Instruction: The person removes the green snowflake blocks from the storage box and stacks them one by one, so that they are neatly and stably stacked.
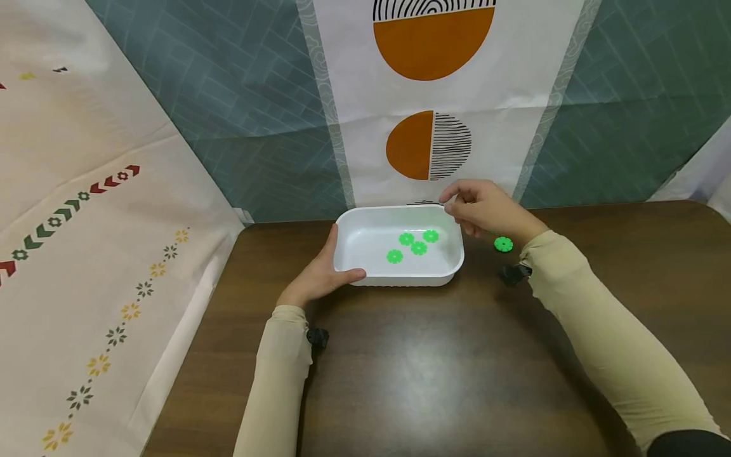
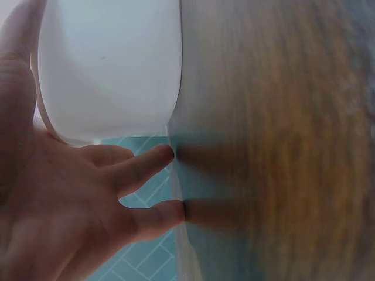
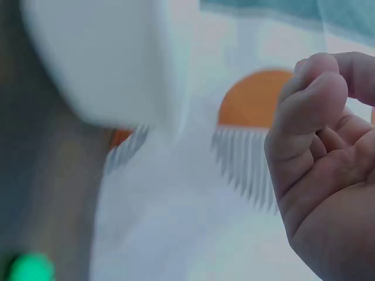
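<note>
A white rectangular tray (image 1: 365, 238) stands on the wooden table near its back edge. Several green scalloped discs (image 1: 395, 256) lie in it. My left hand (image 1: 316, 273) rests against the tray's left front corner, thumb along the front rim and a finger up the left side. In the left wrist view, other fingers stretch past the tray to the tabletop. Above the tray's right back corner hovers my right hand (image 1: 482, 209), fingers loosely bent, thumb and index finger apart, nothing visible between them. Another green disc (image 1: 504, 244) lies on the table, below the right wrist.
The dark wooden table (image 1: 411, 362) extends toward me and to the right. Behind it hangs a teal cloth with a white panel (image 1: 365, 127) of orange half-circles. A white patterned cloth (image 1: 114, 254) hangs on the left.
</note>
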The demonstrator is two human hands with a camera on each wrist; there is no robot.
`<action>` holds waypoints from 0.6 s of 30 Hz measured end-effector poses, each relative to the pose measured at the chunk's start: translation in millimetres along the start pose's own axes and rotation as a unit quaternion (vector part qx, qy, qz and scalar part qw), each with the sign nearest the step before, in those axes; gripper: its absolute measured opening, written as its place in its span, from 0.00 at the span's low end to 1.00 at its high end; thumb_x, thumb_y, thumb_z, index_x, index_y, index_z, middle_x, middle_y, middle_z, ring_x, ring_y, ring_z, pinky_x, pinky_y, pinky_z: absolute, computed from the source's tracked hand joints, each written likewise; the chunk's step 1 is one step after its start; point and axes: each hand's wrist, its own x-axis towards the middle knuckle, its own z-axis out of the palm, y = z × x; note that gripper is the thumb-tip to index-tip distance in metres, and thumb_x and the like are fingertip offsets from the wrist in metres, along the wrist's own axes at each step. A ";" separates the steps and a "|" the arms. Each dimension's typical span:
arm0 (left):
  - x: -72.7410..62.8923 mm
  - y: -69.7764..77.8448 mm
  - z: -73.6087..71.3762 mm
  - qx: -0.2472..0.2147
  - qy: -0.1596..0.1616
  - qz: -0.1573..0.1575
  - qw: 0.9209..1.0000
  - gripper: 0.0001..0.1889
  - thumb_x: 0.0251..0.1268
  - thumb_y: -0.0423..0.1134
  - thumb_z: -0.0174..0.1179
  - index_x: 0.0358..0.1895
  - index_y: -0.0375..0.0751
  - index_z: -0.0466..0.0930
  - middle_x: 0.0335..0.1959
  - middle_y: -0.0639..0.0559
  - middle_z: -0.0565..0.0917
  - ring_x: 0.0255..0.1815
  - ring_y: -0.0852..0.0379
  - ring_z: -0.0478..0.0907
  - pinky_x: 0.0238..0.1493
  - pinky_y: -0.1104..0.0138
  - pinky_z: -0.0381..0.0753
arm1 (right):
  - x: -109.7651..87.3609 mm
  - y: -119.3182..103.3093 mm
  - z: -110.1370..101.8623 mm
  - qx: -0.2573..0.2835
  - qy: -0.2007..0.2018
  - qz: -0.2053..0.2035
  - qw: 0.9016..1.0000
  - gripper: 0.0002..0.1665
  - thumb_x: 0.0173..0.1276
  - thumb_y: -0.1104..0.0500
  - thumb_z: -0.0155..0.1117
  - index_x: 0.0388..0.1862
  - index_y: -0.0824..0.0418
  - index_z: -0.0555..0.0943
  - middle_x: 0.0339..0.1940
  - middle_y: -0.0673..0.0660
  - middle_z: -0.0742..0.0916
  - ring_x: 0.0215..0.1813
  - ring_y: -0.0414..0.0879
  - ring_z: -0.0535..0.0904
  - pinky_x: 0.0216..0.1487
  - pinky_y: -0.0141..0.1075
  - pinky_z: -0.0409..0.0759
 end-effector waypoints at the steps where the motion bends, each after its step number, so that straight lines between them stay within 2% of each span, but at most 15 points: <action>1: 0.0 -0.5 -0.1 0.001 0.000 -0.001 1.000 0.66 0.57 0.63 0.71 0.81 0.58 0.22 0.83 0.49 0.41 0.75 0.45 0.57 0.71 0.50 0.60 | 6.1 -6.5 3.9 -0.004 -0.006 -0.006 1.000 0.12 0.75 0.58 0.61 0.52 0.63 0.80 0.26 0.66 0.79 0.20 0.56 0.74 0.20 0.42 0.76; 3: -0.5 -0.2 -0.6 0.003 -0.001 -0.002 1.000 0.66 0.57 0.63 0.71 0.81 0.59 0.22 0.83 0.49 0.41 0.75 0.45 0.57 0.71 0.50 0.60 | 17.7 -18.3 11.3 -0.017 -0.022 -0.019 0.999 0.11 0.75 0.58 0.62 0.52 0.62 0.80 0.28 0.65 0.79 0.21 0.56 0.74 0.21 0.42 0.77; 8: -0.7 -0.4 1.0 -0.009 -0.001 -0.011 1.000 0.66 0.57 0.62 0.71 0.81 0.60 0.22 0.83 0.49 0.43 0.73 0.45 0.60 0.71 0.51 0.61 | 47.7 -28.7 31.2 -0.049 -0.079 -0.024 0.995 0.12 0.75 0.58 0.61 0.52 0.63 0.81 0.28 0.62 0.81 0.21 0.53 0.75 0.24 0.41 0.79; 14: -1.9 -0.2 2.1 -0.030 0.000 -0.009 1.000 0.66 0.58 0.58 0.73 0.81 0.58 0.22 0.82 0.50 0.44 0.69 0.47 0.64 0.69 0.53 0.63 | 75.0 -30.9 55.4 -0.110 -0.108 -0.009 0.988 0.10 0.75 0.59 0.61 0.49 0.63 0.82 0.29 0.64 0.81 0.21 0.50 0.76 0.26 0.41 0.81; 18: -2.1 0.7 1.0 -0.029 0.001 -0.006 1.000 0.66 0.58 0.59 0.73 0.81 0.58 0.22 0.82 0.50 0.43 0.69 0.47 0.64 0.69 0.54 0.63 | 89.7 -25.2 69.5 -0.145 -0.130 0.001 0.981 0.11 0.76 0.59 0.60 0.49 0.64 0.83 0.29 0.63 0.82 0.20 0.49 0.75 0.25 0.39 0.80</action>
